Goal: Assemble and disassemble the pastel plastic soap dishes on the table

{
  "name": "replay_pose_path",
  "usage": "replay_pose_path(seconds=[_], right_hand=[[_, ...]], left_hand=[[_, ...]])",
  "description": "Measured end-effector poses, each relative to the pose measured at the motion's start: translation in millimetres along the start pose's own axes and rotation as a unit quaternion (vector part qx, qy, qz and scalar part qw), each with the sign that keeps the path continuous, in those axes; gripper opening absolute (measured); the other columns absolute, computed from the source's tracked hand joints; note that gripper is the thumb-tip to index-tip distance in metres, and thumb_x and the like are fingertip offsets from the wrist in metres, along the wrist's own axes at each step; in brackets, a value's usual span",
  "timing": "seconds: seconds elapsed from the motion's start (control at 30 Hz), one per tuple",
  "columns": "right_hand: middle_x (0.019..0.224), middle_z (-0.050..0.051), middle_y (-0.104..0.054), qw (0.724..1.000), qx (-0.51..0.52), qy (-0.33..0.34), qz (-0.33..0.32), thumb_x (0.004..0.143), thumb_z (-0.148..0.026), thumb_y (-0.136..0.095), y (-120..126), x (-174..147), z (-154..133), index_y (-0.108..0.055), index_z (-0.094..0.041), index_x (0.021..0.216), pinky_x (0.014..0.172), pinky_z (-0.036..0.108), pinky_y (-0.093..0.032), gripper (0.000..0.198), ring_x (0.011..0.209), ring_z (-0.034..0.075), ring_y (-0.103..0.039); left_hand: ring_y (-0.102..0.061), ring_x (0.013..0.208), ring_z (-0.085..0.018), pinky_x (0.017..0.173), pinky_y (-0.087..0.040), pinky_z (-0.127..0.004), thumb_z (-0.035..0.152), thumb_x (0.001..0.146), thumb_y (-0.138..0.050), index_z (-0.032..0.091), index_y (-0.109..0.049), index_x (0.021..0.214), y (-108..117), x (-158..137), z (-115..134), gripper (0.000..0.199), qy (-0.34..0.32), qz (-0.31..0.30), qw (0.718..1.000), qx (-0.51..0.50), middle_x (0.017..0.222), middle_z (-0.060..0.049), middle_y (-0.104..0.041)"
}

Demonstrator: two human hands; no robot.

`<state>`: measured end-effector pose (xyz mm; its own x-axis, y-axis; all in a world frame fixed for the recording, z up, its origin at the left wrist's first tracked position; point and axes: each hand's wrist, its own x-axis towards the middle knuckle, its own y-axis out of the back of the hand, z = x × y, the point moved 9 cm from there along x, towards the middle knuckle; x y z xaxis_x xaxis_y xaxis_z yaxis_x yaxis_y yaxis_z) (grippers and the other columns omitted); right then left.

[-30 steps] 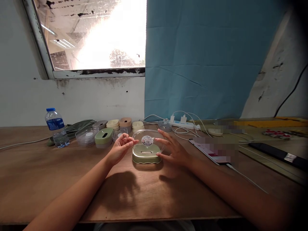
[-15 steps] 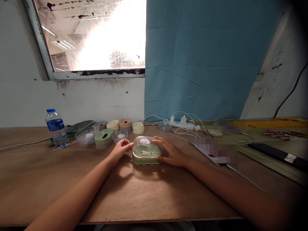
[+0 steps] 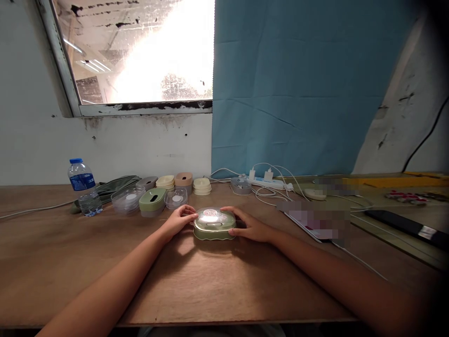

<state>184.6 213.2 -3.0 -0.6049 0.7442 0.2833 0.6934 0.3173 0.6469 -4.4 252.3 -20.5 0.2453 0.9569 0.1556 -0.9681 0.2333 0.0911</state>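
Observation:
A small green box [image 3: 206, 233] with a wavy lower edge and a slot in its top stands on the table in front of me. A clear plastic lid [image 3: 221, 216] with a round printed sticker [image 3: 210, 212] lies over its top, low and nearly level. My left hand [image 3: 180, 221] pinches the lid's left edge between thumb and fingers. On the other side my right hand [image 3: 247, 225] grips the lid's right end, fingers at the back and thumb at the front corner, close to the box's side.
Behind on the left stand a water bottle [image 3: 84, 187], stacked clear lids [image 3: 125, 200], another green box [image 3: 152, 202] and cream boxes [image 3: 202, 186]. A grey container [image 3: 240, 186] sits near a power strip [image 3: 268, 181] with cables. Rightward lies a partly blurred phone [image 3: 305, 223].
The clear lid has come down from a raised, tilted position onto the green box. Both hands have lowered slightly with it, and the left hand has moved a little right.

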Motion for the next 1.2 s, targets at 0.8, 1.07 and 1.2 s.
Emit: replay_pose_path(seconds=[0.8,1.07,1.2], right_hand=[[0.118,0.006,-0.044,0.991,0.105,-0.004,-0.078,0.061,-0.035,-0.075,6,-3,15,-0.039,-0.022,0.108,0.097,0.041,-0.033,0.060,0.116,0.025,-0.042],[0.120,0.007,-0.045,0.991,0.106,0.005,-0.087,0.052,-0.031,-0.081,6,-4,14,-0.039,-0.022,0.108,0.100,0.041,-0.031,0.070,0.117,0.024,-0.042],[0.120,0.008,-0.045,0.995,0.075,0.003,-0.069,0.050,-0.032,-0.081,9,-4,15,-0.041,-0.022,0.106,0.099,0.041,-0.033,0.070,0.115,0.024,-0.044]], left_hand=[[-0.054,0.098,-0.020,0.089,-0.042,-0.036,0.028,0.065,-0.072,0.019,-0.048,0.116,-39,-22,16,0.057,-0.052,-0.201,0.974,0.093,0.106,-0.008,-0.058],[-0.053,0.101,-0.020,0.095,-0.037,-0.037,0.028,0.062,-0.074,0.020,-0.047,0.119,-42,-24,20,0.064,-0.094,-0.203,0.965,0.135,0.104,-0.007,-0.058],[-0.053,0.102,-0.020,0.095,-0.038,-0.036,0.030,0.063,-0.073,0.021,-0.048,0.120,-41,-23,21,0.063,-0.111,-0.197,0.962,0.153,0.111,-0.008,-0.056]])
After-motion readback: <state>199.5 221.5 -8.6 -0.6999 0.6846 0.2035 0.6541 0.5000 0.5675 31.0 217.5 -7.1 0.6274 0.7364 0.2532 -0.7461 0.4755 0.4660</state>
